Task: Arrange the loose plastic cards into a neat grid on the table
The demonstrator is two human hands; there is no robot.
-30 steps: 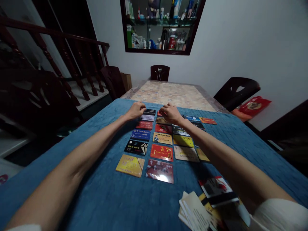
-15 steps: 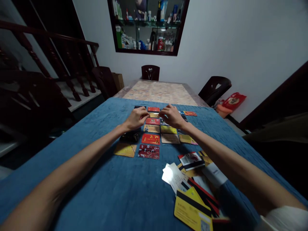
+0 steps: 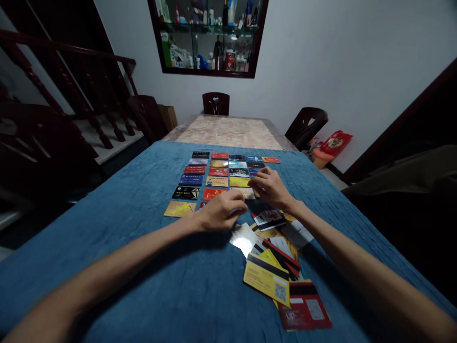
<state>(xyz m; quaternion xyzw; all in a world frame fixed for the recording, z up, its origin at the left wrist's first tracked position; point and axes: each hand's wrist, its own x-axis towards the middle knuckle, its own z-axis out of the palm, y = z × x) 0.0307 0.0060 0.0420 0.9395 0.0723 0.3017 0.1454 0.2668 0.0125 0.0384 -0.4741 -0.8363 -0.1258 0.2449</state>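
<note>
My left hand (image 3: 224,210) hovers over the near end of the laid-out cards, between them and a loose pile. Its fingers are bent, a gap shows to the thumb, and no card is seen in it. It partly hides a dark red card (image 3: 203,205). My right hand (image 3: 272,188) is above the right side of the layout, fingers loosely curled and apart, near a yellow card (image 3: 239,182) and a beige card (image 3: 248,193). Nothing shows in it. Near the left hand lies a shiny white card (image 3: 244,239) of the pile.
Columns of cards, such as a black card (image 3: 185,192) and a gold card (image 3: 179,208), lie on a blue cloth (image 3: 143,267). The loose pile includes a yellow striped card (image 3: 267,278) and a dark red card (image 3: 305,307). Chairs (image 3: 216,104) stand around the table.
Both hands have come back toward me from the far rows. My left hand moved right and nearer, my right hand nearer, uncovering the far cards. The view has shifted slightly.
</note>
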